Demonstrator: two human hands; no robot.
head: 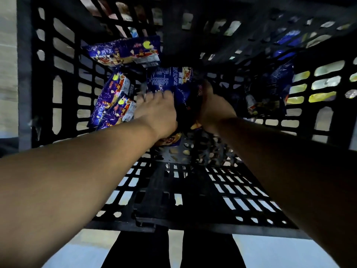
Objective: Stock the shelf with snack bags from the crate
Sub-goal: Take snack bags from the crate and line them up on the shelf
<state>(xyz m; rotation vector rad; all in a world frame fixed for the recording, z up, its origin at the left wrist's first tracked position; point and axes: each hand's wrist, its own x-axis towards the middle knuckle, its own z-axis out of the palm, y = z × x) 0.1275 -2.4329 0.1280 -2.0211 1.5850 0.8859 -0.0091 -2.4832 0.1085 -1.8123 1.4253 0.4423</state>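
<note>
L hand + R hand both gripping blue snack bags deep in crate | risk: overfull grasp, bags slipping or snagging on slats while lifting

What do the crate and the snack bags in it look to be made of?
Crate: likely moulded hard plastic, matt black, with walls and floor pierced by regular slots.
Snack bags: seemingly thin glossy plastic film, printed dark blue; it shines and crinkles where the left hand and right hand grip one.
</note>
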